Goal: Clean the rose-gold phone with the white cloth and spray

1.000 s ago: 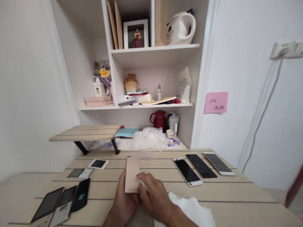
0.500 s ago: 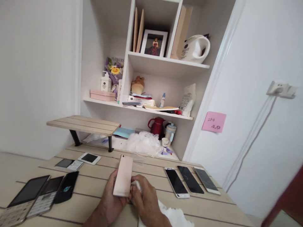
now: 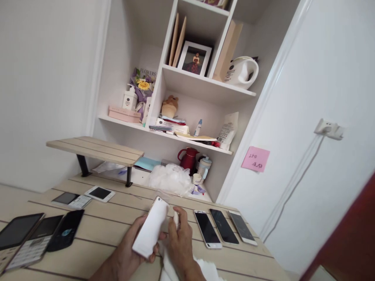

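A rose-gold smartphone [image 3: 151, 228] lies in my left hand [image 3: 131, 242], tilted, its back turned up and bright with glare. My fingers wrap round its edges. Just to the right, my right hand [image 3: 180, 238] pinches a white cloth [image 3: 176, 218], part of which shows between the thumb and fingers. The rest of the cloth trails under the hand onto the table. My right hand is close beside the phone's right edge, apart from its upper back.
On the slatted table [image 3: 117, 218], several phones lie at left, including a black phone [image 3: 66, 230] and a white phone [image 3: 100, 193]. Three more, one a white-framed phone [image 3: 208, 229], line the right. A small raised stand [image 3: 96, 150] and a plastic bag [image 3: 170, 179] are behind.
The phone has tilted to the right at its top, and its back now catches the light. My right hand has risen a little with the cloth. The view has shifted and tilted.
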The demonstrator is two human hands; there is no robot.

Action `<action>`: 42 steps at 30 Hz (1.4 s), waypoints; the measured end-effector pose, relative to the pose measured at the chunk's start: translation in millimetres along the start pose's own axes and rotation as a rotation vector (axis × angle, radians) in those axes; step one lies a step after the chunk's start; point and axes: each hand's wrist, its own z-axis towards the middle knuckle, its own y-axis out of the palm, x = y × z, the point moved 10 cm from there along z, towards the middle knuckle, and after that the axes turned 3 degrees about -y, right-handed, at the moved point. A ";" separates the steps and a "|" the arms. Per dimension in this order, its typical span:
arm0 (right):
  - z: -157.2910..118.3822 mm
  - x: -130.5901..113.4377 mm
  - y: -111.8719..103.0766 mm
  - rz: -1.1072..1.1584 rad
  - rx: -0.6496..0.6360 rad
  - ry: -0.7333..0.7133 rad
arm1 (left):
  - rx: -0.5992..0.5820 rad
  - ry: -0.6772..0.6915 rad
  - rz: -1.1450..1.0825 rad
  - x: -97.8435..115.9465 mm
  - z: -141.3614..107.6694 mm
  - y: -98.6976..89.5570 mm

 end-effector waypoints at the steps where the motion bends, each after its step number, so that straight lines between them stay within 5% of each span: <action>1: 0.8 -1.2 -2.0 -0.006 0.008 -0.011 | 0.010 0.004 0.000 -0.1 0.3 -1.4; 25: -30.0 -47.9 35.6 -0.062 -0.321 -0.296 | 0.169 0.070 -0.300 6.6 6.1 -26.0; 32: -34.1 -60.0 35.0 -0.024 -0.323 -0.342 | 0.241 0.077 -0.283 7.8 4.4 -28.2; 35: -31.3 -51.9 30.5 -0.026 -0.236 -0.256 | 0.251 0.107 -0.276 10.4 1.5 -27.1; 42: -8.2 -46.0 18.0 -0.006 -0.131 -0.297 | 0.046 0.048 -0.053 -3.9 4.0 -1.6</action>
